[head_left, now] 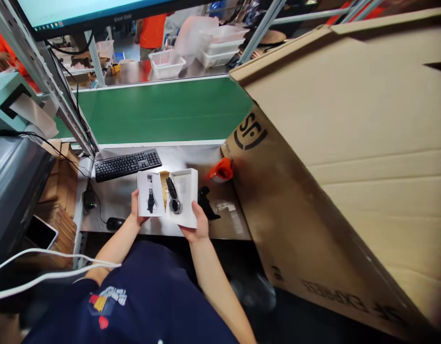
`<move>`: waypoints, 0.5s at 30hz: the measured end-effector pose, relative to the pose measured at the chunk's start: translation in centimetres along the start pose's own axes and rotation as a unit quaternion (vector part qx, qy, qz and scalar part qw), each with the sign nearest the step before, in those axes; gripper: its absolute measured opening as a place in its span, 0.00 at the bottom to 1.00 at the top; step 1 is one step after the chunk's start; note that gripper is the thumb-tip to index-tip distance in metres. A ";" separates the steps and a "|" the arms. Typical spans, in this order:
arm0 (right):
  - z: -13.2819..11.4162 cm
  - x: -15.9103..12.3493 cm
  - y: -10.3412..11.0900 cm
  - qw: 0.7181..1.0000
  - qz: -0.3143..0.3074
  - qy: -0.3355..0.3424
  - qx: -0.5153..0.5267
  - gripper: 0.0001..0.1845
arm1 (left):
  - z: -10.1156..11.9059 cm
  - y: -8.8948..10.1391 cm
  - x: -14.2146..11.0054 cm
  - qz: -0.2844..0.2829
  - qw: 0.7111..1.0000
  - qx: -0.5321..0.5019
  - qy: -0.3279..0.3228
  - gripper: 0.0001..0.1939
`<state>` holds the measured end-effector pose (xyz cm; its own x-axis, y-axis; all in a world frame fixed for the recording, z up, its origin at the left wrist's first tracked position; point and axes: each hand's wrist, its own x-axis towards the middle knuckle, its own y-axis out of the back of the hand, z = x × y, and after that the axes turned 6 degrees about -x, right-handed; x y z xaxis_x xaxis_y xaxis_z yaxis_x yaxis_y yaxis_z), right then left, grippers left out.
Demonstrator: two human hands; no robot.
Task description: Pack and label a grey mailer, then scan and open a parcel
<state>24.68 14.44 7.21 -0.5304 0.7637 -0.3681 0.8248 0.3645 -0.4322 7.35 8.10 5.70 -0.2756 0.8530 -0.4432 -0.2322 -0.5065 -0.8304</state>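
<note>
My left hand (138, 206) is closed around the edge of a white printed box part (143, 193), which carries a picture of a black device. My right hand (198, 224) grips the lower right corner of a shallow white open box (188, 205). Inside that box, at its left side, lies a black strap-like item (172, 188) with a round, silver-rimmed end, much like a wristwatch. Brown cardboard (164, 184) shows between the two white parts. Both are held up over the metal worktable (113, 196), tilted towards me. Whether the parts are joined I cannot tell.
A black keyboard (127, 164) and mouse (115, 223) are on the left. An orange tape dispenser (223, 168) and a black object (206, 203) sit beside a large cardboard carton (295, 215) on the right. Beyond runs a green conveyor belt (163, 112), below a monitor (84, 12).
</note>
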 end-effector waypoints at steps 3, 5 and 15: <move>-0.1 -0.1 -0.5 0.997 0.008 0.033 -0.062 0.37 | -0.9 0.7 0.6 0.044 0.998 -0.047 0.008 0.19; -0.2 -0.1 -1.2 0.988 0.018 0.071 -0.139 0.42 | -1.8 0.8 0.9 0.064 0.996 -0.063 0.018 0.19; -2.0 -0.8 -1.6 0.989 0.034 0.052 -0.131 0.39 | -4.4 1.2 1.5 0.001 0.997 -0.044 0.067 0.30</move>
<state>24.21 14.29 9.83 -0.4606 0.8366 -0.2965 0.8874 0.4262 -0.1760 10.71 9.34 2.51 -0.1483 0.8638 -0.4815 -0.1468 -0.5007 -0.8531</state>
